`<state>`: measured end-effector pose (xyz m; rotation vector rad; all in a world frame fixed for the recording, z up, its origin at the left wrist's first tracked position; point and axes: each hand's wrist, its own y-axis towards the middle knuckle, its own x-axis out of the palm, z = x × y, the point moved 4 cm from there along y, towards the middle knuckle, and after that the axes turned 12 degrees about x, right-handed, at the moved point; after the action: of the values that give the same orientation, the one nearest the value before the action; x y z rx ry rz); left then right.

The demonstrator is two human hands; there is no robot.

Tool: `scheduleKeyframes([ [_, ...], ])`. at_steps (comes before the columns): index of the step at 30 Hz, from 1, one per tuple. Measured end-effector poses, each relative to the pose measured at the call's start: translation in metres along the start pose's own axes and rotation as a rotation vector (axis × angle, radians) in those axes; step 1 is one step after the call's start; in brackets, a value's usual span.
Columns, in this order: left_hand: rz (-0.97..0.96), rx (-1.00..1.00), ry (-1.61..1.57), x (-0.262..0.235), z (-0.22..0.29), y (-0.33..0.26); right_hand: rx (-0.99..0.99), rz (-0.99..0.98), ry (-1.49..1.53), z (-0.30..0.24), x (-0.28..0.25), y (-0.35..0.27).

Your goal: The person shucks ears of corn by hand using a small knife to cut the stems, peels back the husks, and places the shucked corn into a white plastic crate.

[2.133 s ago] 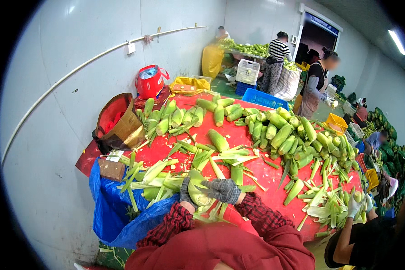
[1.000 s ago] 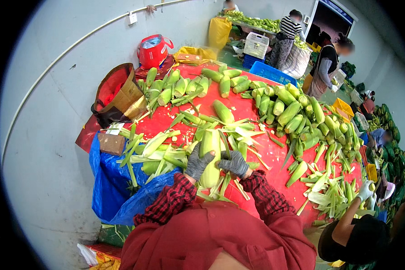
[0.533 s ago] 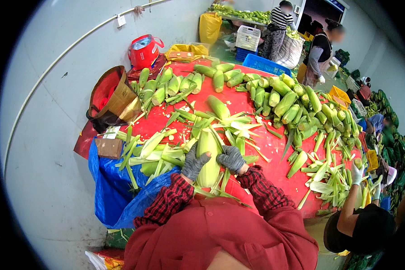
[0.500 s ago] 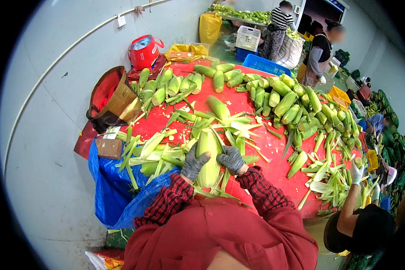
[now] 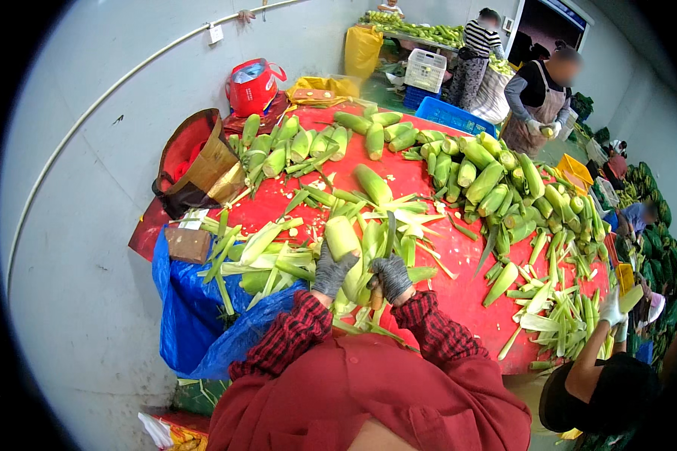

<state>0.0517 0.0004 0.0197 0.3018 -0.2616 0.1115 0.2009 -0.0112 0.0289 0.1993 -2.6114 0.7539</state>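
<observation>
My left hand (image 5: 331, 270), in a grey glove, is closed around a pale green ear of corn (image 5: 342, 237) that stands tilted in front of me. Close beside it, my gloved right hand (image 5: 390, 277) grips a knife (image 5: 390, 231). Its dark blade points away from me and a light brown handle shows below the fist. Loose husk leaves (image 5: 259, 242) lie around both hands. Just beyond them, another ear of corn (image 5: 372, 184) rests on the red table (image 5: 447, 293).
Corn ears (image 5: 481, 184) are heaped at the right, with a row at the far left. A brown bag (image 5: 195, 161), a wooden block (image 5: 187, 245) and a blue tarp (image 5: 184, 323) line the left edge. A co-worker's gloved hand (image 5: 611, 307) holds corn at the right.
The ear in my left hand has shifted a little left and been tilted. My right hand, earlier against the ear, now holds an upright knife. A co-worker at the back right has turned.
</observation>
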Motion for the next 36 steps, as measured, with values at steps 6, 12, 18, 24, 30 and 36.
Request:
scheduleKeyframes([
  [6,0.201,-0.084,-0.194,-0.003,0.001,0.010,-0.082,-0.098,0.130,0.008,0.005,-0.008],
  [12,0.599,-0.216,-0.522,-0.066,-0.036,0.030,-0.199,-0.069,0.588,-0.019,-0.066,-0.009],
  [18,0.394,-0.144,-0.281,-0.078,0.001,0.039,-0.309,0.705,-1.098,-0.065,-0.144,0.001],
  [24,-0.044,-0.043,0.004,-0.004,0.017,0.010,-0.505,0.120,-0.955,-0.047,-0.013,-0.003],
  [30,-0.255,-0.079,-0.030,0.006,0.035,-0.007,-0.185,-0.203,-0.809,-0.043,0.016,-0.015],
  [36,-0.328,-0.065,-0.016,-0.005,0.019,-0.007,-0.208,-0.269,-0.704,-0.038,0.016,-0.015],
])
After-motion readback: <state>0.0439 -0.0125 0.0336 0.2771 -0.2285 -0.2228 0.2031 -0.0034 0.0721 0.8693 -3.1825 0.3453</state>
